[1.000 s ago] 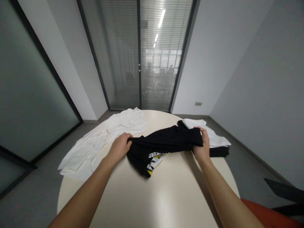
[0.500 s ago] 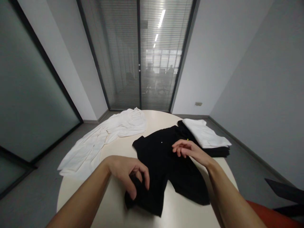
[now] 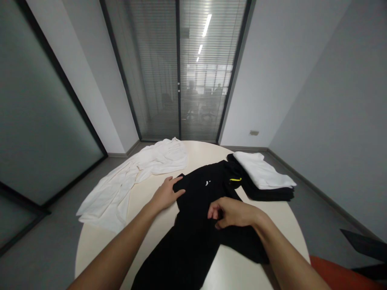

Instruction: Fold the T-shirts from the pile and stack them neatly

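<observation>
In the head view, the black garment lies on the surface between my two hands, its long axis running from far, slightly right, to near left. My left hand is at its far left edge, fingers and thumb spread, fingertips at the cloth, gripping nothing that I can see. My right hand is over its middle right, nearer the fork, fingers curled; whether cloth is pinched, I cannot tell. One part extends near left past the frame, the other near right. Surface shows between them and at far centre. Limits noted: the white garment far left; the white folded cloth on black folded cloth far right, just beside the black garment.
</observation>
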{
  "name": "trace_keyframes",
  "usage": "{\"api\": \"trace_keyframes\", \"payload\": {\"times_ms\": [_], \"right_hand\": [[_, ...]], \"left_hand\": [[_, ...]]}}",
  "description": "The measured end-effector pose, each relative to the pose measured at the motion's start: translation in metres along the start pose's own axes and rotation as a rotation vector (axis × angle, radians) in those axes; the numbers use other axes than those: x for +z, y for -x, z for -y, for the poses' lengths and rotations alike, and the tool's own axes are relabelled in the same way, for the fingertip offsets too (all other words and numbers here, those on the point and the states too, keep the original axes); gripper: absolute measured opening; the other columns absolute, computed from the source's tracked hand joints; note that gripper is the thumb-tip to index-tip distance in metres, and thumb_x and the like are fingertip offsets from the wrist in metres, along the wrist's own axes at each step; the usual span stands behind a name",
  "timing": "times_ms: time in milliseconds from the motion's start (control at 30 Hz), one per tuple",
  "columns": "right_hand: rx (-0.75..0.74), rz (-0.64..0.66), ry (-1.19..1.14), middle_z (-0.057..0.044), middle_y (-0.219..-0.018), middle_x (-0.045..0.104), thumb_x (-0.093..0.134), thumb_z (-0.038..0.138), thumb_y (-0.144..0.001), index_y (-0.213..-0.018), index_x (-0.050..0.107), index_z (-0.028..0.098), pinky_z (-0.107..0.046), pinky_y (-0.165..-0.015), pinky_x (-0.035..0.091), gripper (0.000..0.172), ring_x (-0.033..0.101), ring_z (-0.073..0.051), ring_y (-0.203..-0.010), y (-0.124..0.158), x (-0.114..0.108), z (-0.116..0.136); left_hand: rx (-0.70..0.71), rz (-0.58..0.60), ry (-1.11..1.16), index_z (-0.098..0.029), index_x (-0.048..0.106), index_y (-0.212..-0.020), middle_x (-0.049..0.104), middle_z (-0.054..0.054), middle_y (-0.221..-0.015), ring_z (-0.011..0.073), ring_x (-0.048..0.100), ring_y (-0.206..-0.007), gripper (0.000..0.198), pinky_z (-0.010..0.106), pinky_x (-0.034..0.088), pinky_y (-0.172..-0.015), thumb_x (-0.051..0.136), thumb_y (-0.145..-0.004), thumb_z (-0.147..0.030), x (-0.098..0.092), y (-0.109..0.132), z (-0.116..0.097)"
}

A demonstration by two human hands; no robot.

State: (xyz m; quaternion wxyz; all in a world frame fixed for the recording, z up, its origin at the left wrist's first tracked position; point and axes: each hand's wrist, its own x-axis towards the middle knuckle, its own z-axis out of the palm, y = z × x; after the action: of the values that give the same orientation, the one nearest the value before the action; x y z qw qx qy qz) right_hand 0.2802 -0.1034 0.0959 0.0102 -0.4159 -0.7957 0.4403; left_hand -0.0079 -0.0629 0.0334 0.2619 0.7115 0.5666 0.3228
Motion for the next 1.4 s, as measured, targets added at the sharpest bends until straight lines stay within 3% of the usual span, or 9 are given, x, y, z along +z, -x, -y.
{"api": "trace_keyframes", "payload": {"times_ms": [133, 367, 433, 533, 600, 700, 900, 1133, 1400], "right_hand": [[0.108, 0.286, -0.109, 0.003, -0.078, 0.069, 0.086, 0.029, -0.057, -0.095, 0.077, 0.019, -0.017, -0.052, 0.043, 0.04, 0.058, -0.009, -0.061, 0.001, 0.011, 0.017], [0.071, 0.895, -0.286, 0.006, -0.072, 0.068, 0.095, 0.053, -0.037, -0.099, 0.075, 0.023, -0.017, -0.049, 0.049, 0.071, 0.063, -0.011, -0.059, -0.007, 0.051, 0.056], [-0.037, 0.721, -0.38, 0.003, -0.076, 0.07, 0.089, 0.057, -0.053, -0.108, 0.074, 0.021, -0.019, -0.057, 0.051, 0.067, 0.066, -0.012, -0.064, -0.009, 0.048, 0.056], [-0.168, 0.042, -0.322, -0.003, -0.082, 0.072, 0.071, 0.05, -0.084, -0.115, 0.071, 0.018, -0.025, -0.071, 0.053, 0.045, 0.068, -0.014, -0.074, -0.013, 0.028, 0.04], [-0.172, -0.448, -0.121, -0.006, -0.095, 0.073, 0.062, 0.04, -0.092, -0.117, 0.07, 0.019, -0.03, -0.079, 0.053, 0.034, 0.068, -0.017, -0.085, -0.018, 0.014, 0.019], [-0.104, -0.76, 0.083, -0.01, -0.126, 0.067, 0.058, 0.033, -0.093, -0.132, 0.06, 0.022, -0.037, -0.085, 0.054, 0.041, 0.068, -0.019, -0.09, -0.027, 0.001, -0.015], [0.054, -0.796, 0.145, -0.008, -0.121, 0.07, 0.053, 0.037, -0.097, -0.16, 0.025, 0.027, -0.034, -0.071, 0.055, 0.07, 0.068, -0.017, -0.064, -0.032, -0.006, -0.039], [0.271, -0.706, 0.247, -0.004, -0.094, 0.074, 0.049, 0.036, -0.1, -0.157, 0.033, 0.025, -0.027, -0.068, 0.049, 0.06, 0.069, -0.018, -0.069, -0.038, -0.009, -0.031], [0.394, -0.773, 0.413, -0.011, -0.11, 0.072, 0.051, 0.035, -0.099, -0.147, 0.048, 0.019, -0.033, -0.082, 0.051, 0.051, 0.069, -0.025, -0.098, -0.043, -0.011, -0.039]], "left_hand": [[0.015, 0.009, -0.071, -0.022, 0.067, -0.126, 0.066, 0.011, -0.127, 0.0282, 0.061, -0.121, 0.039, 0.042, 0.044, -0.107, 0.064, -0.087, -0.023, 0.007, -0.004, 0.003], [0.069, -0.365, -0.072, -0.02, 0.066, -0.108, 0.068, 0.009, -0.116, 0.0248, 0.061, -0.112, 0.025, 0.038, 0.044, -0.103, 0.054, -0.087, -0.023, -0.026, -0.018, 0.013], [-0.017, -0.374, -0.044, -0.02, 0.064, -0.092, 0.069, 0.007, -0.1, 0.0245, 0.063, -0.099, 0.017, 0.037, 0.046, -0.095, 0.057, -0.087, -0.034, -0.033, -0.019, 0.015], [-0.106, -0.304, -0.02, -0.022, 0.055, -0.074, 0.063, 0.002, -0.077, 0.0219, 0.061, -0.08, 0.029, 0.034, 0.046, -0.081, 0.06, -0.084, -0.048, -0.034, -0.017, 0.013], [-0.041, -0.233, 0.006, -0.021, 0.055, -0.08, 0.06, 0.0, -0.076, 0.0199, 0.059, -0.077, 0.024, 0.032, 0.045, -0.078, 0.062, -0.082, -0.045, -0.031, -0.013, 0.006], [0.187, 0.024, 0.013, -0.021, 0.06, -0.101, 0.061, -0.001, -0.078, 0.0182, 0.06, -0.076, 0.025, 0.031, 0.045, -0.079, 0.063, -0.081, -0.034, -0.027, -0.002, -0.013], [0.375, 0.447, -0.165, -0.024, 0.072, -0.096, 0.063, -0.001, -0.065, 0.0167, 0.06, -0.064, 0.019, 0.03, 0.045, -0.071, 0.055, -0.091, -0.029, -0.023, 0.018, -0.05], [0.354, 0.083, -0.266, -0.024, 0.059, -0.13, 0.051, 0.009, -0.148, 0.0268, 0.049, -0.134, 0.043, 0.041, 0.042, -0.11, 0.062, -0.088, -0.024, -0.01, 0.016, -0.041], [0.049, 0.126, -0.346, -0.024, 0.071, -0.108, 0.075, 0.004, -0.102, 0.0247, 0.068, -0.098, 0.023, 0.036, 0.051, -0.087, 0.059, -0.092, -0.034, -0.017, 0.009, -0.035]]}}
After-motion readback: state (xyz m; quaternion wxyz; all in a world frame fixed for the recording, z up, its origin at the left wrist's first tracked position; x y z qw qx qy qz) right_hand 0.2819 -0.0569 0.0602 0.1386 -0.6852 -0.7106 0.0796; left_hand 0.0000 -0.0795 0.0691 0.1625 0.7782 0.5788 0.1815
